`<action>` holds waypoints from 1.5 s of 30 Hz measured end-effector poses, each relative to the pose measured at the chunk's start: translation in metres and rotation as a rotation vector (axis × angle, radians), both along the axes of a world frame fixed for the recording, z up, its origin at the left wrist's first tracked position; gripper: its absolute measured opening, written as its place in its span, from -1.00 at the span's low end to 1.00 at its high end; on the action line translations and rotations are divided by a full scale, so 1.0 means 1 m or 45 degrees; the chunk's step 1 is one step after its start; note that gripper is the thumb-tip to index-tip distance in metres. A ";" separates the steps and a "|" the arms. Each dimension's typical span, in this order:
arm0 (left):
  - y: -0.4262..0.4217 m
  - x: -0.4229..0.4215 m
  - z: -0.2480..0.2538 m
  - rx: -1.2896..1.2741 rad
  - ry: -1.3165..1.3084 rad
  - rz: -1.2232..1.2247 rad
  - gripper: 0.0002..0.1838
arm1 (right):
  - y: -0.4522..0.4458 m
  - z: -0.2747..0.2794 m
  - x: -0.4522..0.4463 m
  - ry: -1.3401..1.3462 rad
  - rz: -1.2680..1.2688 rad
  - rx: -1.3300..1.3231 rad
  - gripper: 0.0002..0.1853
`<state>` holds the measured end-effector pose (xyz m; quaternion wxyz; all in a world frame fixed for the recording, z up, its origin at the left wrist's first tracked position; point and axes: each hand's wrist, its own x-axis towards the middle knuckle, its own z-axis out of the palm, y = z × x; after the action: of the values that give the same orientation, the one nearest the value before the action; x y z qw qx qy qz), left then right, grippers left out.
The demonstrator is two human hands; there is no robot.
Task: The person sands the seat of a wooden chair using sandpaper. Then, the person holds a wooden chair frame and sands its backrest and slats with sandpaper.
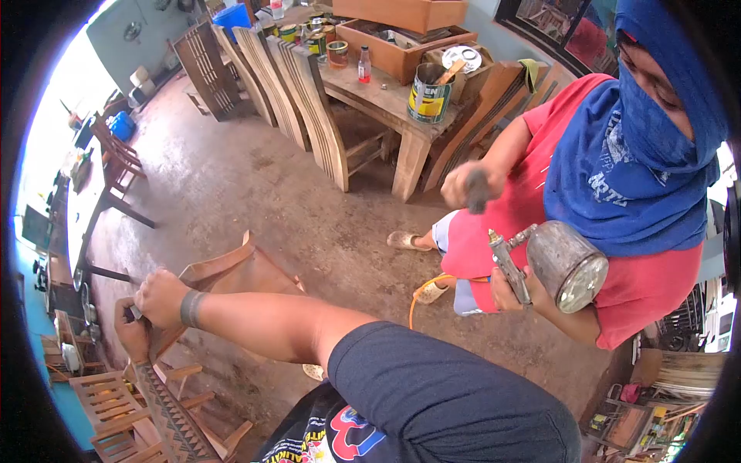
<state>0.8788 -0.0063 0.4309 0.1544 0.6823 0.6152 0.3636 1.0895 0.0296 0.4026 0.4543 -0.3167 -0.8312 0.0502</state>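
The fingers of the right hand and left hand are curled in close together, with a small grey piece showing between them; which hand pinches it, I cannot tell. Just beside and below them is a wooden frame with a brown panel, above the floor. A slatted wooden seat stands near the left forearm. To the right, a co-worker in a blue head covering grips a spray gun with a metal cup. Farther off, a wooden surface carries a large paint can, a bottle of red liquid and wooden boxes.
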 end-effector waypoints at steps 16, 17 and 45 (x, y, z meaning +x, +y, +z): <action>0.017 0.026 -0.002 0.273 0.085 -0.052 -0.97 | 0.012 0.010 0.011 -0.034 0.091 -0.092 -0.76; 0.017 0.024 -0.001 0.175 0.068 -0.021 -0.97 | 0.014 0.008 0.012 -0.050 0.080 -0.075 -0.76; 0.007 0.026 0.006 0.167 0.175 0.067 -0.95 | -0.001 0.027 0.033 -0.090 0.104 -0.098 -0.79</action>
<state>0.9047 0.0012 0.4372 0.0575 0.6978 0.6169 0.3594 1.1229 0.0290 0.4297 0.4096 -0.3013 -0.8564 0.0895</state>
